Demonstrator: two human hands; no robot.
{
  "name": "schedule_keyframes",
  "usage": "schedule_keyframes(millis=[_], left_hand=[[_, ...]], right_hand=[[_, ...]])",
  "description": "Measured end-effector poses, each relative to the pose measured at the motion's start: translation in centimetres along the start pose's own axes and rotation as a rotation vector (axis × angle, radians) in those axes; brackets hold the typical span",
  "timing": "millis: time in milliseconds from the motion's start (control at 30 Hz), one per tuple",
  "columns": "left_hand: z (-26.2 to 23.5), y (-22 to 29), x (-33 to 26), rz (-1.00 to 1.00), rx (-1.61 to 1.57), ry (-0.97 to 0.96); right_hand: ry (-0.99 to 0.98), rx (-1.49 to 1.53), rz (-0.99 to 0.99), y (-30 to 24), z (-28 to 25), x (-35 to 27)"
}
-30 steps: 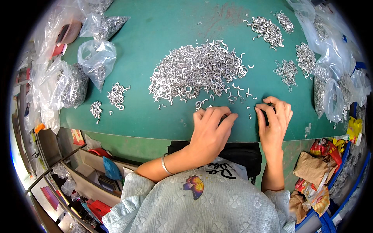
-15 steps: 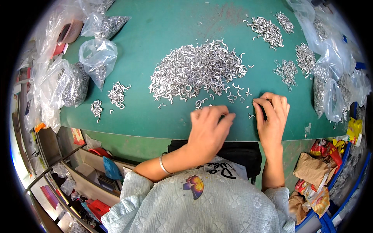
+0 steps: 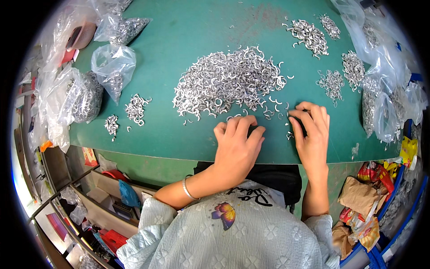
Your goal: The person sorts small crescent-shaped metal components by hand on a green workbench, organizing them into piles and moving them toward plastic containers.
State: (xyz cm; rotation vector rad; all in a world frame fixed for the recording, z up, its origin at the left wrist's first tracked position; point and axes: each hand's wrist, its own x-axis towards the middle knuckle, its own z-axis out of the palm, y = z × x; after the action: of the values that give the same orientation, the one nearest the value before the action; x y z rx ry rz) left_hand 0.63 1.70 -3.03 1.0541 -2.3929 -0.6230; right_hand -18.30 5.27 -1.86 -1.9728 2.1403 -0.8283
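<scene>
A large heap of small, curved silvery metal pieces [image 3: 226,83] lies on the green tabletop. At its near edge is my left hand [image 3: 237,145], palm down with bent fingers and the thumb held apart from them; its fingertips are partly hidden near a few loose pieces. My right hand [image 3: 313,134] is right of the heap, thumb tip and index fingertip close together in a pinch. Whatever may be between them is too small to make out. Several stray curved pieces [image 3: 273,107] lie between the heap and my right hand.
Smaller piles stand at the left [image 3: 135,109] and the far right [image 3: 309,38], with a pile of thin rings [image 3: 332,85] nearer. Clear plastic bags of metal pieces [image 3: 87,96] line both sides. A pinkish container [image 3: 82,36] sits at the far left.
My left hand has shifted slightly left and up toward the heap's near edge, its thumb drawn in. My right hand has moved slightly left, its fingertips now beside loose pieces.
</scene>
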Motion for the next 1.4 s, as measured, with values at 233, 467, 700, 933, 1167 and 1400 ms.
schedule_keyframes(millis=[233,467,700,933,1167,1400], left_hand=[[-0.2,0.3,2.0,-0.008,0.051,0.027],[0.1,-0.4,1.3,0.021,0.028,0.023],[-0.6,-1.1,1.6,0.05,0.036,0.052],[-0.4,-0.8,1.5,0.021,-0.033,0.06],[-0.6,-1.0,2.0,0.007,-0.071,0.043],[-0.7,-0.8,2.4,0.02,-0.069,0.051]], right_hand=[[0.003,0.113,0.024,-0.9,-0.6,-0.1],[-0.11,0.096,0.07,-0.8,-2.0,-1.5],[-0.117,0.046,-0.023,-2.2,-0.3,-0.2],[-0.147,-0.014,-0.047,-2.1,-0.7,-1.2],[-0.193,-0.001,-0.066,-2.5,-0.4,-1.5],[-0.196,0.032,-0.043,-3.2,-0.9,-1.6]])
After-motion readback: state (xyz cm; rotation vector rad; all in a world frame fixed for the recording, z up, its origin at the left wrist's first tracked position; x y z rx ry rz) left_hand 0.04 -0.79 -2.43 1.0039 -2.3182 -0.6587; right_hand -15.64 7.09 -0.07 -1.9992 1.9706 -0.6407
